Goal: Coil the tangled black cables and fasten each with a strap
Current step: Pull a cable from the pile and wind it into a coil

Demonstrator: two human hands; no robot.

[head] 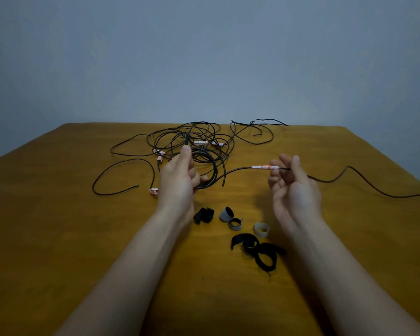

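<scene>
Left hand (180,175): thumb pointing up, gripping cable coil (215,169).
Right hand (292,187): palm facing up, fingertips (275,164) pinching cable strand (262,167).

One head-worn wide-angle camera looks forward and down over the ochre wooden worktop (58,238) toward a grey-blue wall (204,57). The left hand (177,175) and right hand (292,190) appear close below it.

Yellow-brown wooden table (58,238) fills lower half of view; plain grey-blue wall (204,57) rises behind its far edge.

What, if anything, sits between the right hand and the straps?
Nothing visible. The straps lie on the table, nearer the person than the right hand, which pinches the cable at its taped section.
</scene>
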